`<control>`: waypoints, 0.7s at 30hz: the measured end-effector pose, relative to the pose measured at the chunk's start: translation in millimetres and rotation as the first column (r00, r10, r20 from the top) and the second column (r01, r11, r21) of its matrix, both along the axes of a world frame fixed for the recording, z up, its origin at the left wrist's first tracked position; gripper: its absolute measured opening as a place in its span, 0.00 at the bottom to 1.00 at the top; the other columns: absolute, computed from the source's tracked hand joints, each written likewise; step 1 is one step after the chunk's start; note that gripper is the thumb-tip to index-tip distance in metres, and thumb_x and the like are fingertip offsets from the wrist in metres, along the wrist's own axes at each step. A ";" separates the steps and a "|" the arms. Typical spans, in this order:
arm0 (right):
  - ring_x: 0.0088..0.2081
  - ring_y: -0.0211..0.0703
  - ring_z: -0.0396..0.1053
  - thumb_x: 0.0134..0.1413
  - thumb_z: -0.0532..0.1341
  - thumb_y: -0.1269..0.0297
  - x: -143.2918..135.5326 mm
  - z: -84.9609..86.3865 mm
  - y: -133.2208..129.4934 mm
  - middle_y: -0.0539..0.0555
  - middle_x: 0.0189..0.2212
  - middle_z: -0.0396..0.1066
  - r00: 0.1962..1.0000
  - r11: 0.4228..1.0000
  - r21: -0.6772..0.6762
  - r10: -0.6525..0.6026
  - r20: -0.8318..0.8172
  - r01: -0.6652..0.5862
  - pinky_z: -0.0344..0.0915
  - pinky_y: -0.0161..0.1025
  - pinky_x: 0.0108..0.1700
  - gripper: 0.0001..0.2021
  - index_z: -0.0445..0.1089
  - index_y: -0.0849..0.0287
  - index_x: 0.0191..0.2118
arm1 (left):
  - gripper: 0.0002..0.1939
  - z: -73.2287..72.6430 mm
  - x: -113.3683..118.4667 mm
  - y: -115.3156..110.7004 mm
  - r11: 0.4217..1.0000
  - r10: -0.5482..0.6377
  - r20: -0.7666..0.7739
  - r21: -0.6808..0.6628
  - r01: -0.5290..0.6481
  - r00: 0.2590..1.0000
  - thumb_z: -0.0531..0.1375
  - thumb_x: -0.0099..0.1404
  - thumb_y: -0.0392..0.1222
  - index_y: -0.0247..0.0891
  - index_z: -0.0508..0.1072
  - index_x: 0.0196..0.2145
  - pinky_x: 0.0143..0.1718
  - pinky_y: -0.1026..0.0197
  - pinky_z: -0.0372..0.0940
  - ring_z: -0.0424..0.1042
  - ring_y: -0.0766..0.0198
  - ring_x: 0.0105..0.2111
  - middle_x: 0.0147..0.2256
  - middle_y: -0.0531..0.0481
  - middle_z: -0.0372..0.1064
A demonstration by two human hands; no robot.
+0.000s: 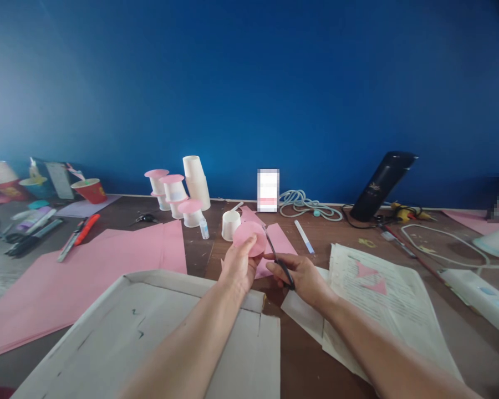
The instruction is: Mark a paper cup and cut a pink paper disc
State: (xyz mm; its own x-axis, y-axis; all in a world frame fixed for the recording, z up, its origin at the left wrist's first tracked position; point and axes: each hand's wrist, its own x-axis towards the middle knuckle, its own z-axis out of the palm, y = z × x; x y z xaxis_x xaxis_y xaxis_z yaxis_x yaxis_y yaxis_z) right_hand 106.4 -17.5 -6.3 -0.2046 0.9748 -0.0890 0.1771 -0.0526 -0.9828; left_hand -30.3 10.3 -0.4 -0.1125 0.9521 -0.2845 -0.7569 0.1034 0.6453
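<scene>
My left hand pinches a round pink paper disc, thumb on top. Scissors with dark handles are in my right hand, its fingers through the loops. Their blades reach up along the disc's right edge; whether they are cutting paper at this moment I cannot tell. Just behind the disc stands a white paper cup. A pink paper piece lies on the table behind my hands. Farther left are white cups topped with pink discs, near a small clear bottle.
A white cardboard piece lies front left, overlapping pink sheets. At right are a printed sheet with pink scraps, a power strip and a black cylinder. A marker, coiled cable and upright phone stand or lie behind.
</scene>
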 end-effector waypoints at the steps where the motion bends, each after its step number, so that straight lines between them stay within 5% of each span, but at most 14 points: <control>1: 0.22 0.34 0.60 0.43 0.66 0.45 0.0 -0.3 0.2 0.48 0.19 0.65 1.000 1.000 -0.004 0.002 -0.004 -0.002 0.56 0.33 0.24 0.30 0.74 0.64 0.48 | 0.08 -0.2 0.0 0.1 1.000 0.000 0.001 0.000 0.000 1.000 0.63 0.56 0.30 0.29 0.71 0.36 0.31 0.62 0.71 0.73 0.65 0.31 0.34 0.43 0.73; 21: 0.22 0.34 0.59 0.45 0.66 0.46 0.1 -3.4 1.2 0.48 0.20 0.65 1.000 1.000 0.001 0.010 -0.001 -0.010 0.55 0.34 0.25 0.29 0.74 0.64 0.47 | 0.05 0.4 0.9 0.8 0.998 0.011 -0.021 -0.053 -0.012 1.000 0.61 0.58 0.29 0.29 0.70 0.34 0.28 0.63 0.70 0.72 0.66 0.27 0.30 0.43 0.72</control>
